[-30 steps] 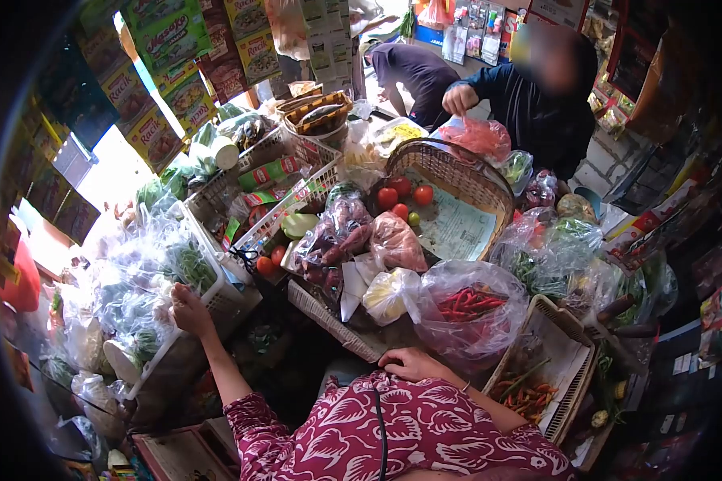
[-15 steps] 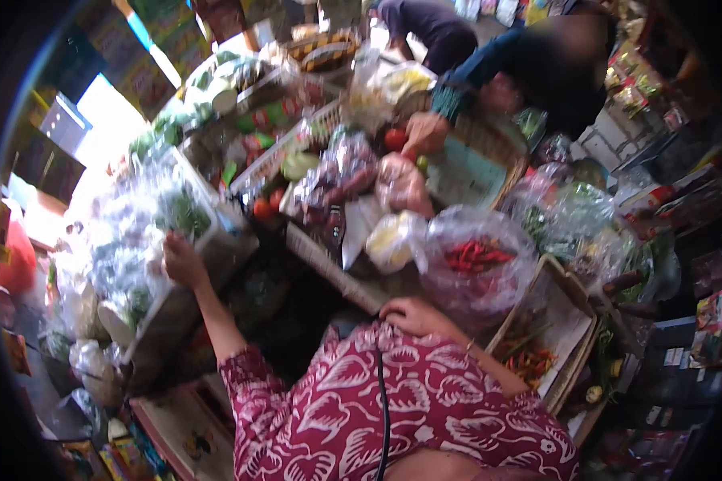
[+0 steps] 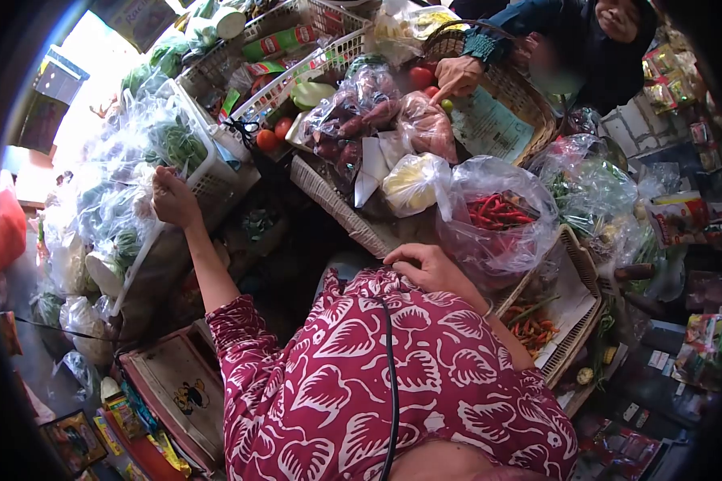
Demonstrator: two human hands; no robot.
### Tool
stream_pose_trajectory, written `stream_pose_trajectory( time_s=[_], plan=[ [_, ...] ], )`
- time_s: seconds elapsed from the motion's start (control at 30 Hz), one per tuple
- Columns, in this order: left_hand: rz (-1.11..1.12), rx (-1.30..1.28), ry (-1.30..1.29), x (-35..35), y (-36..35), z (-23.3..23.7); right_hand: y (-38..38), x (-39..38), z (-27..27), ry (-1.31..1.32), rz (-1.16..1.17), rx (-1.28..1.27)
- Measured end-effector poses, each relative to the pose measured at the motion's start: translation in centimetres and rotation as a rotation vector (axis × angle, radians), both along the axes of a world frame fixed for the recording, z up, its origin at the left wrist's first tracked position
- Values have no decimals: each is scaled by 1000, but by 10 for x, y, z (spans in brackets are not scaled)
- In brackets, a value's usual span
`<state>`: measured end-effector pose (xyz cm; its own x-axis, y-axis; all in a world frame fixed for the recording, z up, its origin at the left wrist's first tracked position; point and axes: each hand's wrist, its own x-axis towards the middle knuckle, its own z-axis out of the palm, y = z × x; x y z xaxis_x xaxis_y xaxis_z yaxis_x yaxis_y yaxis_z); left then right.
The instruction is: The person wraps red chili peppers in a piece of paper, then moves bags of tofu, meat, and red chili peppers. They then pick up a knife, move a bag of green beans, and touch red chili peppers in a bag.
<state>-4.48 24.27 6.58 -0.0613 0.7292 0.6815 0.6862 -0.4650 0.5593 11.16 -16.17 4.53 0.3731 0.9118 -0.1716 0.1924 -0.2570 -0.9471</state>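
Observation:
My left hand [image 3: 175, 198], fingers curled closed, is at the edge of a white crate [image 3: 217, 172] full of leafy greens [image 3: 180, 148] in clear plastic bags. Whatever its fingers close on, if anything, is hidden. My right hand [image 3: 429, 268] rests at the front of my patterned shirt, its fingers loosely bent and a little apart, with nothing visible in them. Just beyond it are a clear bag of red chillies [image 3: 497, 212] and a bag with yellow contents [image 3: 415, 184].
Across the stall, another person's hand [image 3: 460, 76] points or reaches beside tomatoes [image 3: 422, 78] and a wicker basket [image 3: 537, 120]. A box of mixed chillies [image 3: 532, 330] stands at my right. A worn wooden box [image 3: 168, 377] is at lower left.
My view has tilted downward, so the stall appears higher and sharper. Both my hands keep nearly the same places. The other person's hand stays by the tomatoes, its index finger now extended.

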Motion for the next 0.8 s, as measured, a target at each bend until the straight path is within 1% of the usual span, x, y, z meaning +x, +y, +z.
stream_pose_trajectory(
  time_s=[0.07, 0.1, 0.17, 0.23, 0.3, 0.33, 0.4, 0.47, 0.53, 0.6, 0.67, 0.8],
  plan=[
    [2, -2, -1, 1, -1, 1, 2, 4, 47, -23, -78, 63],
    [0, -4, -6, 1, -2, 1, 1, 14, 66, -175, -114, 141],
    [-5, 1, 4, 2, -4, 2, -3, 36, 77, -118, -320, 148],
    [-10, 9, 9, 2, -5, 1, 3, 64, 91, -443, -455, 173],
    [-1, 15, 27, 1, -2, 0, 16, 93, 88, -596, -496, 254],
    [-2, 16, 23, 1, -3, 1, 22, 107, 81, -600, -497, 256],
    [15, -34, 34, 2, -5, 3, 32, 133, 52, -712, -492, 255],
    [16, -29, 35, 1, -2, 1, 42, 149, 29, -756, -482, 282],
    [16, -24, 41, 0, 1, -2, 49, 158, 11, -865, -480, 313],
    [25, -26, 55, 0, 3, -3, 49, 158, 5, -834, -494, 263],
    [27, -15, 58, -1, 4, -5, 47, 159, 0, -822, -454, 100],
    [61, 14, 101, -1, 6, -6, 44, 161, -3, -802, -457, 144]
  ],
)
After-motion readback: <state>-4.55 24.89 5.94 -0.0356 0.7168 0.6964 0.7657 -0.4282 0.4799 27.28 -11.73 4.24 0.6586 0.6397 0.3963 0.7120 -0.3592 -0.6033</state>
